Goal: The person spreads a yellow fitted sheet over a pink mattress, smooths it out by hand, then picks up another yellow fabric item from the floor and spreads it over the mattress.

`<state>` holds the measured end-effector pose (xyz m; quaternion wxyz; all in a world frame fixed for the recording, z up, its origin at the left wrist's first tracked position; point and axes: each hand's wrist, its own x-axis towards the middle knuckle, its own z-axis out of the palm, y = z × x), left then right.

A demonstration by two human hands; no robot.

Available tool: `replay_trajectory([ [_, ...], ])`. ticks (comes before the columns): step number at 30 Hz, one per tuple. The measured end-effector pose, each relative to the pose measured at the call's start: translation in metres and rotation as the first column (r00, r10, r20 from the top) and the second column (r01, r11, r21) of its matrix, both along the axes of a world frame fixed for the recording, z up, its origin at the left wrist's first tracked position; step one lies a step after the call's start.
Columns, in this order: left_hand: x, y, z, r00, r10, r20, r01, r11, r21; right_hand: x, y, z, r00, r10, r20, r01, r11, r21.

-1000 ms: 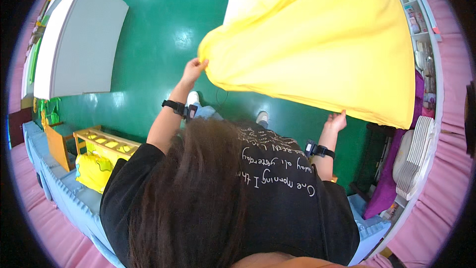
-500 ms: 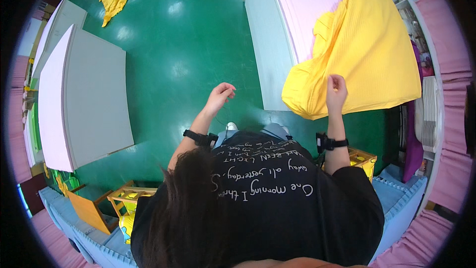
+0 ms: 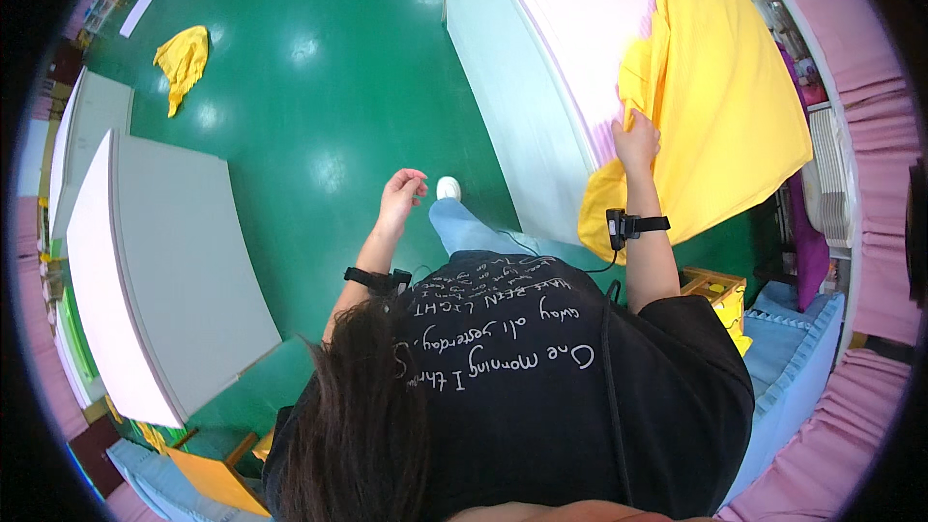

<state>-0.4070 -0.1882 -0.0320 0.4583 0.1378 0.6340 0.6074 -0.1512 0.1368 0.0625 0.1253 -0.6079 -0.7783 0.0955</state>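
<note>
A yellow cloth (image 3: 720, 126) lies draped over the right side of a table with a pale pink top (image 3: 580, 0) and white side panel. Its near end hangs over the table's edge in folds. My right hand (image 3: 637, 143) is closed on the gathered left edge of this cloth, above the table's near corner. My left hand (image 3: 401, 197) hangs in the air left of the table, over the green floor. Its fingers are loosely bent and apart, with nothing in them. Both my wrists wear black straps with small devices.
Another yellow cloth (image 3: 182, 66) lies crumpled on the green floor (image 3: 338, 87). White-sided tables (image 3: 193, 261) stand at the left. Shelves with stacked white items (image 3: 828, 179) and a pink curtain (image 3: 880, 193) line the right. Behind me are a blue-covered bench (image 3: 793, 348) and wooden chairs (image 3: 715, 285).
My right hand has moved slightly up and left, closing on the cloth's edge. The cloth's near folds have shifted. My left hand moved slightly left. One foot has stepped forward.
</note>
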Motion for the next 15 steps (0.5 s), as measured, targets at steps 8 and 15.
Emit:
replay_trajectory([
  [8,-0.128,0.088,0.020,0.997,-0.062,-0.053,0.062,0.998,-0.005,-0.033,0.060,-0.018,0.984,-0.160,-0.075,0.168,0.979,0.114],
  [15,-0.187,0.152,0.030,0.986,-0.137,-0.098,0.138,0.990,0.002,-0.051,0.092,0.002,0.973,-0.230,0.034,0.231,0.973,-0.007],
])
